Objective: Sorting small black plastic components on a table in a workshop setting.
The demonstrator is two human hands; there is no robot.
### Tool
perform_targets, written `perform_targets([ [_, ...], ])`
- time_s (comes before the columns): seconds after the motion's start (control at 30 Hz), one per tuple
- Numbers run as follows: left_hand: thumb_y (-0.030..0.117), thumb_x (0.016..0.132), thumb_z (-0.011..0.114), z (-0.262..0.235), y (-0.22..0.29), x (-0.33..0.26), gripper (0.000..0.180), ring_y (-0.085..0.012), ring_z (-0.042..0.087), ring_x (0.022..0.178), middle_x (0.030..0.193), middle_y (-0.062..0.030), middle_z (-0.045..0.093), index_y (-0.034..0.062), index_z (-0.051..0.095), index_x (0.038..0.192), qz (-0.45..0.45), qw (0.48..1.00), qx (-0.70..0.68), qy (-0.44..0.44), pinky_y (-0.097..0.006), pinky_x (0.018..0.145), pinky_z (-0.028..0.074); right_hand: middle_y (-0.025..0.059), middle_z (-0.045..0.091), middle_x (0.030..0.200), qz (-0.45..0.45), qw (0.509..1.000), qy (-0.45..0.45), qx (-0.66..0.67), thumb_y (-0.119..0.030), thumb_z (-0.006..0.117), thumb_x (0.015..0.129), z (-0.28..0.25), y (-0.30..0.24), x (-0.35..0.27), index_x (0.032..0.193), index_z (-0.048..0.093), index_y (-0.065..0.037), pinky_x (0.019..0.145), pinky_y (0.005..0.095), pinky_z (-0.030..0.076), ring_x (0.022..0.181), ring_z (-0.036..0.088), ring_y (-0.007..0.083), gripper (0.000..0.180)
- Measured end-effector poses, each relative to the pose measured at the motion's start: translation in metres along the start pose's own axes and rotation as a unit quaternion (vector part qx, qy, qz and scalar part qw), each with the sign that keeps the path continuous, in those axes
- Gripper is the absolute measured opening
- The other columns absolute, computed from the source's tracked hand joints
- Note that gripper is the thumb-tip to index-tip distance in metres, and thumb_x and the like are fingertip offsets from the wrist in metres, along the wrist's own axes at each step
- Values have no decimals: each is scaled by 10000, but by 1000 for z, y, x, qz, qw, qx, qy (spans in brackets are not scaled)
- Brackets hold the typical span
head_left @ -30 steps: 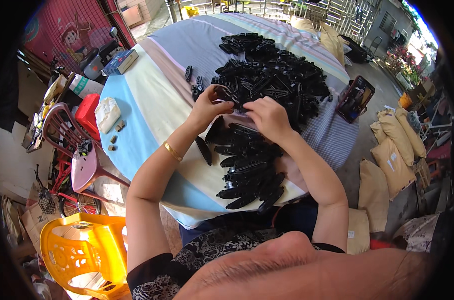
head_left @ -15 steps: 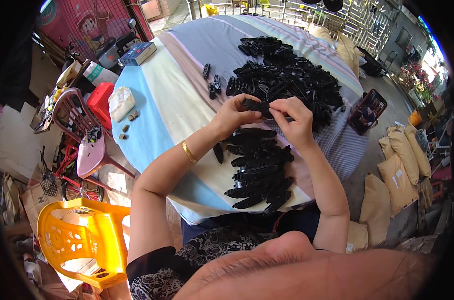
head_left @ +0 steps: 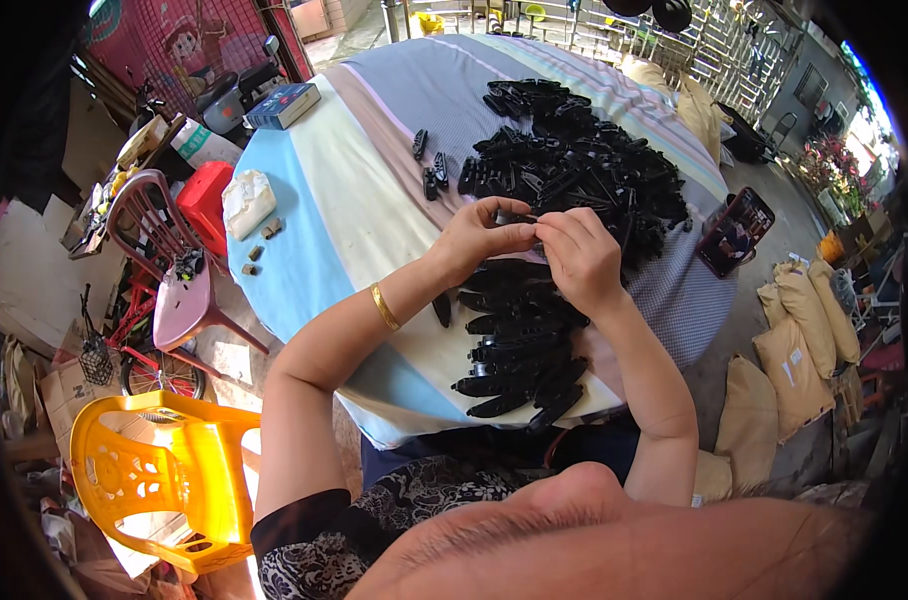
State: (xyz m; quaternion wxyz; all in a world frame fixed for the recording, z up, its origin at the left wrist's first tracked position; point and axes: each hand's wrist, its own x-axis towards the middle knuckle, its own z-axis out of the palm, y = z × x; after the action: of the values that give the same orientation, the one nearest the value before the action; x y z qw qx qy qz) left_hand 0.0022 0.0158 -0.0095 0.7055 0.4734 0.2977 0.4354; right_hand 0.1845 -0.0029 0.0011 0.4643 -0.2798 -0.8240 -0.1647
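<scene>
Above the near middle of the table, both hands meet on a small, dark, elongated black plastic piece (head_left: 519, 217), mostly hidden by fingers. My left hand (head_left: 474, 240) is closed on one end, thumb and fingers pinching. Fingertips of my right hand (head_left: 582, 262) pinch at the other end. Just below them lie stacked rows of long, black, clip-like pieces (head_left: 519, 350), laid side by side. A big loose heap of black pieces (head_left: 594, 165) spreads beyond my hands. Left of the heap sit a few separate black pieces (head_left: 435, 174), and another dark piece (head_left: 442, 309) lies left of the rows.
A striped cloth covers the round table (head_left: 374, 200). At its left are a thick book (head_left: 283, 106), a white packet (head_left: 248, 203) and small brown bits (head_left: 255, 254). A phone (head_left: 737, 230) stands at the right edge. Chairs flank the left: pink (head_left: 189, 305), yellow (head_left: 164, 470). Sacks (head_left: 792, 365) stand right.
My right hand has turned, its fingers folding in closer to my left thumb. The held piece is now more covered. The view has shifted slightly; the rows and heap look unchanged.
</scene>
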Motion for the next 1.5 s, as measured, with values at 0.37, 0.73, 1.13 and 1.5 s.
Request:
perform_targets([
  [0.37, 36, 808, 656, 7, 4, -6, 266, -110, 629, 785, 917, -66, 640, -46, 566, 1045, 129, 971, 201, -22, -227, 727, 522, 142, 640, 1001, 454, 731, -196, 469, 38, 655, 785, -3, 16, -4, 1110, 554, 95, 813, 267, 518, 908, 635, 172, 345],
  [0.73, 60, 820, 633, -26, -20, 17, 270, -75, 574, 867, 1007, -35, 633, -4, 590, 1079, 69, 949, 292, -96, -222, 794, 472, 195, 320, 1405, 212, 957, -167, -108, -354, 742, 707, -44, 66, -43, 1331, 416, -103, 1033, 417, 315, 1307, 284, 367, 747],
  [1.13, 158, 923, 525, -6, -14, 14, 267, -119, 587, 950, 1020, -67, 645, -29, 590, 1102, 65, 906, 343, -238, -255, 860, 456, 176, 370, 1364, 299, 929, -181, -119, -462, 599, 809, 29, 113, -61, 1358, 339, -195, 959, 682, 231, 1323, 259, 356, 663],
  [1.5, 132, 694, 689, 20, -34, 78, 318, -265, 536, 921, 963, -93, 504, 78, 606, 996, 321, 606, 727, -7, -365, 700, 502, 145, 412, 1345, 216, 951, -158, -155, -430, 709, 718, 0, 105, -40, 1262, 489, -137, 997, 494, 308, 1251, 368, 326, 655],
])
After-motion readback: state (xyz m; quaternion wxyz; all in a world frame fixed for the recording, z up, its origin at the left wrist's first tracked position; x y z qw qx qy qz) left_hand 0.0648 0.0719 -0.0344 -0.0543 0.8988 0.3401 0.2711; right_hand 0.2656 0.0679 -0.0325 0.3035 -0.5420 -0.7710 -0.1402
